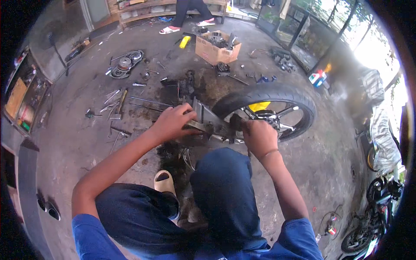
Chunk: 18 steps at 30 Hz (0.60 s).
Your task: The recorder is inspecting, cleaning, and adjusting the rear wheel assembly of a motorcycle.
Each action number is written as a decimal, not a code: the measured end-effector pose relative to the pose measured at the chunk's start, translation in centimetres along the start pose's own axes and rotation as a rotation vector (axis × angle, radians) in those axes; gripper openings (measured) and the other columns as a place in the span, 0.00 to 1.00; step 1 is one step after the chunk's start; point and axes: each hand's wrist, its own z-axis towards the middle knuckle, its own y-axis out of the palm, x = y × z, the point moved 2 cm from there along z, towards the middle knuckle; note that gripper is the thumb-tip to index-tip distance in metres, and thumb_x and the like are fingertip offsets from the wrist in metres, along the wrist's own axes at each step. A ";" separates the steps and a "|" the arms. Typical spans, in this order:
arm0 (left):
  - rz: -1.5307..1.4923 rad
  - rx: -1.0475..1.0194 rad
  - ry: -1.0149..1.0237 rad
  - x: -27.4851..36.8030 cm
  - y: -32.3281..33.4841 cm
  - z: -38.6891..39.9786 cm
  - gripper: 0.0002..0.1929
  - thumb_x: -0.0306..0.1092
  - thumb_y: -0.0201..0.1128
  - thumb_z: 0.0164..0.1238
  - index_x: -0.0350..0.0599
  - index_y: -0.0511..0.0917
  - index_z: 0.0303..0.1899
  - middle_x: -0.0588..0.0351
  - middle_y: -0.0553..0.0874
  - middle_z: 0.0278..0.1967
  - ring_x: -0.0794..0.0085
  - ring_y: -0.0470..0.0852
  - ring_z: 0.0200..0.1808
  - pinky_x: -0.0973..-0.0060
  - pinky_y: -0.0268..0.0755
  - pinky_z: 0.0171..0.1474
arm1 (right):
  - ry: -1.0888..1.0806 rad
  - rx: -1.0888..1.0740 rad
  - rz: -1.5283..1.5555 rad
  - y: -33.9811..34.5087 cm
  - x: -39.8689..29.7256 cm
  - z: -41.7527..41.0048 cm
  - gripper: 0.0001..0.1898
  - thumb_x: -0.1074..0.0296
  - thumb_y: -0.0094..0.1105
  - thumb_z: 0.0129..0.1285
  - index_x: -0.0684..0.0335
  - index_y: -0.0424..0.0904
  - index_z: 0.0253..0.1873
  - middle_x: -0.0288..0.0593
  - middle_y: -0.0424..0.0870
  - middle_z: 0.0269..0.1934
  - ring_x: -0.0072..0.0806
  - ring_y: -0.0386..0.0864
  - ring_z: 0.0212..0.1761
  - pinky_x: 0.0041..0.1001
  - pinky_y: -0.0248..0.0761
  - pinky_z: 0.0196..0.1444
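Before my knees lies a dirty grey metal motorcycle part point(213, 121), beside a wheel with a black tyre point(266, 91) and spoked rim. My left hand point(175, 123) grips the part's left end, thumb and fingers spread around its edge. In a fist, my right hand point(261, 138) holds a dark blocky object point(235, 123) against the part's right end; its kind is unclear. The right-hand fingertips are hidden from view. Two long thin metal rods point(149, 101) extend left from near my left hand. A yellow thing point(259, 106) shows through the wheel.
Wrenches, sockets and a hammer point(120, 105) lie on the oil-stained floor to the left. Farther off are an engine cover with a pulley point(125, 65) and a cardboard box point(216, 53) of parts. A person's legs point(188, 14) are at the back. A motorcycle point(367, 214) stands lower right.
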 end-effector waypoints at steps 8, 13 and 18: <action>-0.068 0.040 0.020 -0.1 0.5 0.0 0.19 0.52 0.66 0.60 0.51 0.76 0.45 0.58 0.76 0.45 0.63 0.79 0.38 0.67 0.70 0.42 | -0.077 0.055 0.049 0.7 0.8 -0.5 0.09 0.62 0.55 0.59 0.55 0.83 0.36 0.47 0.83 0.27 0.50 0.79 0.26 0.43 0.71 0.27; -0.050 0.036 0.027 -0.4 0.5 -0.3 0.18 0.51 0.67 0.59 0.51 0.77 0.44 0.58 0.75 0.44 0.63 0.79 0.37 0.67 0.71 0.41 | -0.112 0.008 -0.034 0.8 1.2 -0.7 0.09 0.61 0.56 0.58 0.54 0.84 0.37 0.47 0.83 0.27 0.50 0.80 0.27 0.43 0.71 0.28; -0.108 0.038 0.007 -0.2 0.5 -0.1 0.17 0.49 0.67 0.59 0.52 0.76 0.43 0.58 0.75 0.42 0.63 0.79 0.36 0.68 0.71 0.41 | -0.063 0.011 -0.032 0.4 2.2 -1.3 0.09 0.60 0.56 0.58 0.52 0.85 0.39 0.46 0.83 0.27 0.49 0.80 0.27 0.42 0.71 0.28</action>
